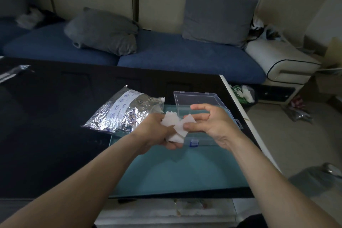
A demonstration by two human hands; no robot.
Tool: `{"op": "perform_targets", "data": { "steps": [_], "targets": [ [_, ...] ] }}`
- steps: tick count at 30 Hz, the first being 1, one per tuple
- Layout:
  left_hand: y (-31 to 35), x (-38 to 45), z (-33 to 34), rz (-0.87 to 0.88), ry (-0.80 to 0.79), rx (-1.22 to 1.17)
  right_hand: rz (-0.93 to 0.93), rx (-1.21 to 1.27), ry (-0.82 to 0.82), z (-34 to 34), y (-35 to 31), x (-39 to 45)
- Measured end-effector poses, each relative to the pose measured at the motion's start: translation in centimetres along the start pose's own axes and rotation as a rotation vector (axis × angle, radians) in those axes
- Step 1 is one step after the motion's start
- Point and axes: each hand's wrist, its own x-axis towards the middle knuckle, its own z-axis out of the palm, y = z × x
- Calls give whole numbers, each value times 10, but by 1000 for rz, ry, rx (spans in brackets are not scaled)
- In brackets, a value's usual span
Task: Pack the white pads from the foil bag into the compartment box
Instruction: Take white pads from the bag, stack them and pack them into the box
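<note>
Both hands meet (left (157, 131) apparently gripping, right (209, 124) pinching).

Foil bag (123, 111): white strip printed "Date", row of small round icons; rest unreadable.

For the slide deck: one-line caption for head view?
Both hands hold white pads above the open compartment box.

Home living room, sofa (166, 50), cushions (103, 31)
</note>
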Motion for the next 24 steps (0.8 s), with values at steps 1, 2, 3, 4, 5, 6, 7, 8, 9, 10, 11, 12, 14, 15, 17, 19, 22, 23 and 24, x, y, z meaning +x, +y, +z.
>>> {"op": "perform_targets", "data": {
  "steps": [1, 2, 3, 4, 5, 6, 7, 8, 9, 10, 11, 12, 14, 15, 17, 19, 22, 23, 24],
  "targets": [
    [0, 0, -1, 1, 0, 14, 13, 8, -40, -3, 0, -1],
    [1, 0, -2, 2, 0, 32, 20, 9, -74, -6, 0, -1],
    [0, 0, -2, 6, -3, 57, 21, -8, -95, -7, 0, -2],
    [0, 1, -2, 13, -11, 88, 18, -46, -98, -7, -1, -3],
    [0, 1, -2, 23, -24, 118, 14, -108, -84, -7, -1, -4],
    [0, 2, -2, 34, -41, 141, 10, -179, -63, -6, -2, -4],
    [1, 2, -2, 43, -62, 151, 8, -241, -43, -6, -2, -5],
    [1, 1, -1, 51, -93, 145, 6, -286, -32, -5, -2, -5],
    [2, 1, 0, 52, -139, 119, 7, -314, -26, -4, -3, -5],
    [3, -1, 0, 40, -191, 74, 13, -329, -24, -3, -2, -5],
    [4, -2, 0, 18, -239, 13, 20, -330, -27, -3, -2, -5],
    [4, -3, 0, -3, -273, -43, 29, -321, -36, -3, -2, -6],
    [3, -3, -2, -6, -284, -84, 45, -275, -43, -6, -1, -6],
    [3, -3, -3, 9, -266, -67, 48, -242, -37, -7, -1, -7],
    [2, -2, -4, 40, -195, -10, 30, -170, -5, -9, -1, -7],
    [3, -2, -4, 62, -117, 4, -10, -105, 39, -9, -1, -7],
    [7, -3, -5, 112, -26, 13, -64, -30, 87, -8, -1, -6],
    [8, -4, -4, 130, -4, 23, -73, -14, 93, -8, -1, -7],
    [10, -6, -4, 150, 11, 28, -80, 1, 94, -8, -2, -7]
  ]
}}
